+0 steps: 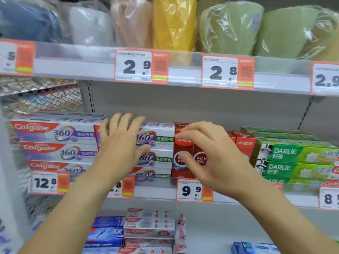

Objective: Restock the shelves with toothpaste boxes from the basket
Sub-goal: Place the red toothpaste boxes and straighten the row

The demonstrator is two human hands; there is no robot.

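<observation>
- Red upright toothpaste boxes [183,154] at frame centre on the middle shelf [256,197], directly behind the right hand [211,156].
- Right hand's fingers loosely curved, thumb apart, holding nothing; contact with the boxes unclear.
- Left hand [121,143] left of centre, fingers straight and spread, laid over the stacked white Colgate 360 boxes [157,140]; whether touching, unclear.
- Green Darlie boxes [297,158] stacked at the right edge.
- Price tag 9.9 [190,189] below the red boxes.

Open gap above toothpaste boxes [156,142]; upper shelf [183,70] overhead
</observation>
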